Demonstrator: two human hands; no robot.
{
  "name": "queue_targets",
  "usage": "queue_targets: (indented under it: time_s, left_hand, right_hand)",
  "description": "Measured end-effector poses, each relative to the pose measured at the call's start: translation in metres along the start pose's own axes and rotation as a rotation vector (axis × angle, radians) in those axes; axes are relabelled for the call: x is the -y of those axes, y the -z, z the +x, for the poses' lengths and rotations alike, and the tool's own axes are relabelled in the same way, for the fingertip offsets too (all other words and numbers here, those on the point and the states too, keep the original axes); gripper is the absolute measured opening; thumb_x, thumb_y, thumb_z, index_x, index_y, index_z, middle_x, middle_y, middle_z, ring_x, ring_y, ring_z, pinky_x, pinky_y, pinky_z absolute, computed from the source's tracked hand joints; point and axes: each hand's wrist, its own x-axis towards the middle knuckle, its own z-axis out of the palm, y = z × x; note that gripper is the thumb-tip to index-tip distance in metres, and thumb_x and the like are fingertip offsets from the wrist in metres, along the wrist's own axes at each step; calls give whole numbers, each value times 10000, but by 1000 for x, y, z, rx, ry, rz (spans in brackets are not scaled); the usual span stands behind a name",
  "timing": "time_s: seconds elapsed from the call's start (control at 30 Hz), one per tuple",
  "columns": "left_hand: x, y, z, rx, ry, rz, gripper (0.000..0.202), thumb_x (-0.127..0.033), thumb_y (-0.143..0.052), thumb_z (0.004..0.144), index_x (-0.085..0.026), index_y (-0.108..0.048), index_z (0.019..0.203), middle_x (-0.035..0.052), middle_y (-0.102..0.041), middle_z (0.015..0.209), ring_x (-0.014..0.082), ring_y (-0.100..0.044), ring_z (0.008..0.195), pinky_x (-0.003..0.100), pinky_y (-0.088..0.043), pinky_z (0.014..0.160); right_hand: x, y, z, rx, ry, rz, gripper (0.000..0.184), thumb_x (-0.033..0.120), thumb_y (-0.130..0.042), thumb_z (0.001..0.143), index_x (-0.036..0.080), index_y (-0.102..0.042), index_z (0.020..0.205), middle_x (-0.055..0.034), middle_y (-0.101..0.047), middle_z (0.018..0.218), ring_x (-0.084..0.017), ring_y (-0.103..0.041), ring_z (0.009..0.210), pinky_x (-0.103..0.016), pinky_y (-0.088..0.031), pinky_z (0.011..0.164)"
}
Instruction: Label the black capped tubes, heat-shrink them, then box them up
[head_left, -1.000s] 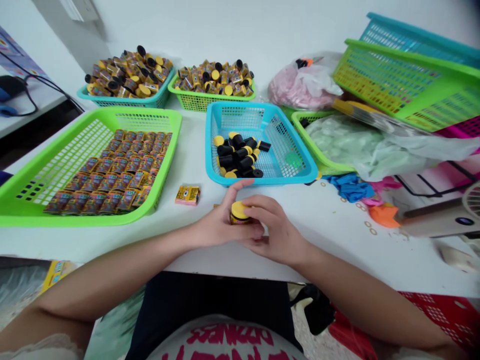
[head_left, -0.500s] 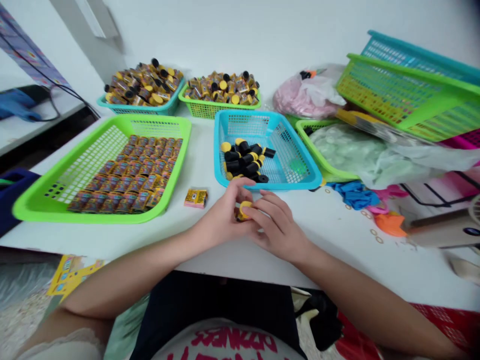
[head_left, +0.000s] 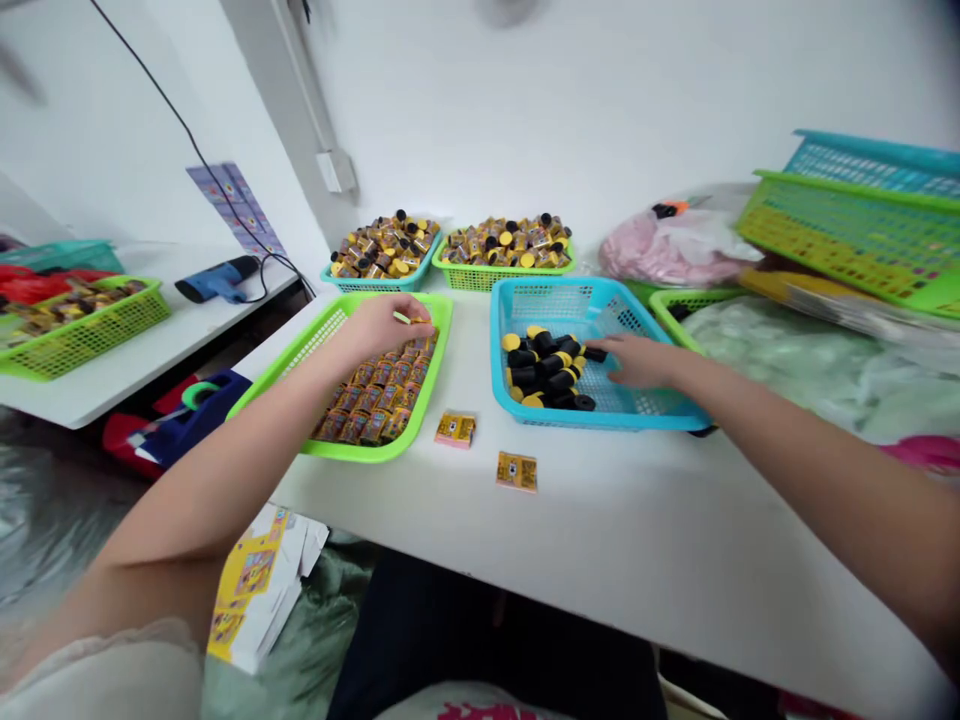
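Observation:
My left hand (head_left: 388,322) hovers over the big green tray (head_left: 322,330), above its rows of small wrapped bottles (head_left: 379,385). Its fingers are curled round a small yellow-capped bottle, of which only a sliver shows. My right hand (head_left: 637,361) reaches into the blue basket (head_left: 600,300), fingers stretched toward the heap of black bottles with yellow caps (head_left: 544,370); nothing is in it. Two small yellow label packets (head_left: 455,429) (head_left: 517,470) lie on the white table (head_left: 600,540) in front of the baskets.
Two baskets (head_left: 382,250) (head_left: 506,250) heaped with wrapped bottles stand at the back. Bags of pink (head_left: 660,255) and pale green (head_left: 795,345) stuff and tilted baskets (head_left: 855,225) crowd the right. A side table at left holds another green basket (head_left: 75,325) and a blue heat gun (head_left: 217,280).
Both hands left the table's front edge. The left carried the capped bottle to the green tray; the right went into the blue basket. The view swung left and up.

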Motion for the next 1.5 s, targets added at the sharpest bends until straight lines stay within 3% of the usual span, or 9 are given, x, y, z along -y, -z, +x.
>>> queue_targets:
  time_s: [0.27, 0.4, 0.57, 0.7, 0.8, 0.97, 1.1, 1.23, 1.5]
  left_hand:
    - [27, -35, 47, 222, 46, 204, 244, -335, -657, 774, -165, -737, 930, 22, -721, 711, 173, -618, 618, 255, -451, 645]
    - [34, -37, 46, 261, 18, 252, 251, -363, -676, 755, -178, -745, 910, 36, -760, 821, 199, -660, 747, 244, -465, 701]
    - [27, -26, 39, 261, -6, 318, 332, -390, -578, 871, -144, -721, 1042, 98, -760, 1023, 237, -679, 916, 266, -477, 816]
    - [2, -7, 3, 68, -38, 390, 512, -354, -350, 999, -81, -460, 1418, 223, -586, 1355, 341, -556, 1228, 456, -419, 1012]
    - [-28, -14, -47, -189, -371, 416, 462, -316, -338, 1016, -120, -449, 1419, 184, -526, 1424, 324, -453, 1340, 498, -344, 1114]
    - [-65, -88, -121, 281, -839, 461, 345, -104, -369, 985, -119, -564, 1270, 147, -667, 1230, 244, -646, 1107, 362, -536, 932]
    - [-68, -137, -136, 331, -867, 590, 366, -65, -418, 957, -85, -532, 1304, 216, -653, 1255, 288, -656, 1128, 386, -567, 877]
    - [-66, -138, -139, 337, -996, 664, 582, 1, -399, 922, -213, -380, 1462, 215, -702, 1136, 326, -700, 1042, 431, -598, 756]
    - [-61, -122, -135, 503, -424, -32, 544, -82, -421, 924, -256, -449, 1438, 72, -740, 1122, 205, -730, 945, 328, -575, 854]
  right_hand:
    - [11, -3, 10, 140, -50, -59, 476, 200, -710, 743, 106, -638, 1204, -211, -582, 1275, -271, -681, 953, -353, -518, 886]
    - [10, 2, 20, 135, -53, -60, 568, 181, -663, 785, 141, -554, 1342, -159, -654, 1221, -264, -653, 1051, -327, -491, 908]
    - [17, 11, 17, 128, -60, -56, 346, 141, -701, 707, 160, -721, 1051, -100, -746, 938, -277, -687, 917, -321, -501, 792]
    - [29, 29, -25, -58, -99, -18, 324, 280, -634, 826, 190, -663, 1136, -110, -729, 1075, -277, -683, 948, -339, -500, 788]
    - [44, 38, -68, -359, -136, 88, 337, 407, -595, 874, 212, -632, 1146, -101, -721, 1075, -266, -690, 875, -362, -510, 766]
    - [74, 24, -113, -802, -132, 406, 306, 396, -682, 824, 236, -641, 1082, -36, -706, 831, -170, -620, 566, -326, -513, 588]
    - [84, 0, -123, -957, -32, 566, 256, 340, -687, 830, 241, -625, 1057, -47, -702, 1003, -117, -608, 570, -269, -495, 501]
    - [84, -11, -131, -958, 38, 612, 232, 305, -696, 827, 233, -625, 1036, -56, -688, 1083, -91, -593, 558, -252, -486, 472]
    - [89, -16, -135, -1023, 159, 800, 286, 246, -696, 833, 250, -575, 1092, -66, -621, 1122, -139, -627, 736, -365, -582, 734]
